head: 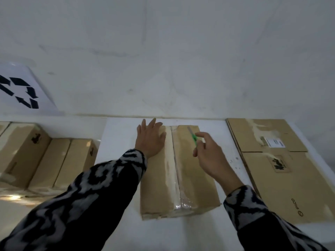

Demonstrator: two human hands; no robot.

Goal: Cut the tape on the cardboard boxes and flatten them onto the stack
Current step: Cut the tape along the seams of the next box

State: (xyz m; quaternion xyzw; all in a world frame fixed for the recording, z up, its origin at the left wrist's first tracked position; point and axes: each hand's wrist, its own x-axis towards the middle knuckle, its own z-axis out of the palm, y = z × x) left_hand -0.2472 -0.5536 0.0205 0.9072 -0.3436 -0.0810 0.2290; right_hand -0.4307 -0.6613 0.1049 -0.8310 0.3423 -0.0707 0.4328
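A closed cardboard box (192,174) lies in the middle of the white table, with clear tape (174,171) running along its centre seam. My left hand (149,138) rests flat with spread fingers on the box's far left part. My right hand (208,156) hovers over the right half of the box and pinches a green-handled cutter (193,137), its blade pointing toward the far end of the box. On the right lies a stack of flattened cardboard (282,180).
Several closed cardboard boxes (45,156) stand in a row on the left. A white sheet with a recycling symbol (21,91) hangs on the wall at the left. The white wall (172,60) rises right behind the table (117,134).
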